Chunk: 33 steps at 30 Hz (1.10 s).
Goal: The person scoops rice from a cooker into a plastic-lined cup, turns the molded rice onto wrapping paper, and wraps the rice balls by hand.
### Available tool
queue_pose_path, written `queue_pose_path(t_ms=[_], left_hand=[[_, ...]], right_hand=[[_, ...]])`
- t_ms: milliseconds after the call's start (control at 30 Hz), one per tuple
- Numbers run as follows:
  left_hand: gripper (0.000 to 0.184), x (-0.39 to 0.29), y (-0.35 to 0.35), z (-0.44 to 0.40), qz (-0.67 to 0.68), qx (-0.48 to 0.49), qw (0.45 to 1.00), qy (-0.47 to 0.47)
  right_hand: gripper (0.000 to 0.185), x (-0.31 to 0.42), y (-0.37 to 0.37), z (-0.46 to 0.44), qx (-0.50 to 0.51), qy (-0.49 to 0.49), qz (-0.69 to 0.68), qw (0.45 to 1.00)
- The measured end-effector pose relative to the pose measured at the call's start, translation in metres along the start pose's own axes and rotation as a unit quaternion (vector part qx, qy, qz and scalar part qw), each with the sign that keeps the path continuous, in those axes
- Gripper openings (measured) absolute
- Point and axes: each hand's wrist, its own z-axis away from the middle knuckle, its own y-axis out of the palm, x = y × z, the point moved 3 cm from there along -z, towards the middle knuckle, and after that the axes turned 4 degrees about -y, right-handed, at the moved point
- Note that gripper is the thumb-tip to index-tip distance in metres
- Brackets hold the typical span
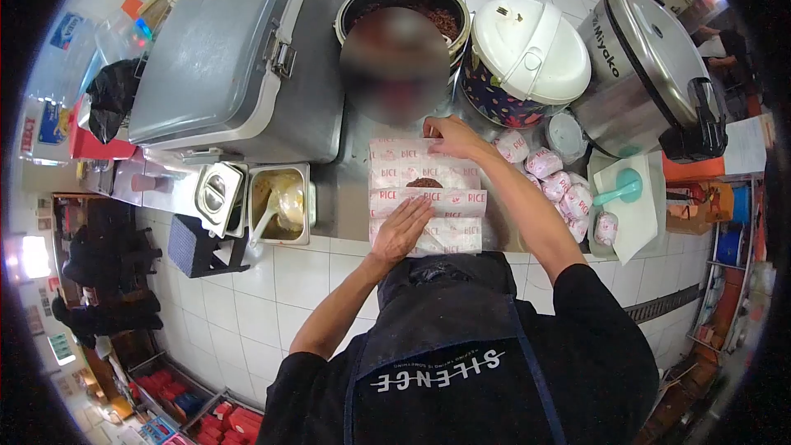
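Observation:
White wrapping paper point(395, 169) printed with red "RICE" lettering lies on the metal counter in front of me. A small mound of dark reddish-brown rice point(424, 183) shows at its middle, partly covered by a folded-over strip of the paper. My left hand point(404, 227) rests flat on that strip just below the rice, fingers stretched out. At the paper's far edge, my right hand point(457, 138) has its fingers curled in a pinch on the paper. To the right sits a pile of wrapped rice balls point(556, 185) in the same printed paper.
Behind the paper stands an open pot point(457, 29) of dark rice, beside a lidded patterned rice container point(527, 58) and a Miyako cooker point(647, 66). A grey cooler box point(222, 49) fills the left. Nearer are a metal food pan point(306, 206) and a turquoise scoop point(622, 188).

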Motion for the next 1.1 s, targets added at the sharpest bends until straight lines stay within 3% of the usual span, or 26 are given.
queue_pose_path(t_ms=[67,167,367,467,567,1100], left_hand=[[0.038,-0.001,0.001,0.000,-0.001,-0.004,1.000,-0.001],[0.038,0.001,0.001,-0.002,-0.002,-0.009,1.000,0.006],[0.040,0.001,-0.002,-0.001,-0.001,0.002,1.000,0.017],[0.040,0.003,-0.002,0.001,-0.003,0.002,1.000,0.024],[0.040,0.003,-0.003,0.000,-0.008,0.001,1.000,0.028],[0.043,0.003,-0.003,-0.003,-0.025,0.000,0.999,0.041]], right_hand=[[0.032,0.013,-0.007,0.011,-0.071,-0.021,-0.007,0.997],[0.029,0.005,-0.003,0.013,-0.014,0.002,0.046,0.999],[0.019,0.002,0.002,0.021,-0.025,-0.022,0.093,0.995],[0.021,0.021,-0.006,0.027,0.017,-0.021,0.116,0.993],[0.026,0.025,-0.003,0.034,-0.031,-0.062,0.126,0.990],[0.025,0.030,-0.002,0.041,0.001,-0.081,0.202,0.976]])
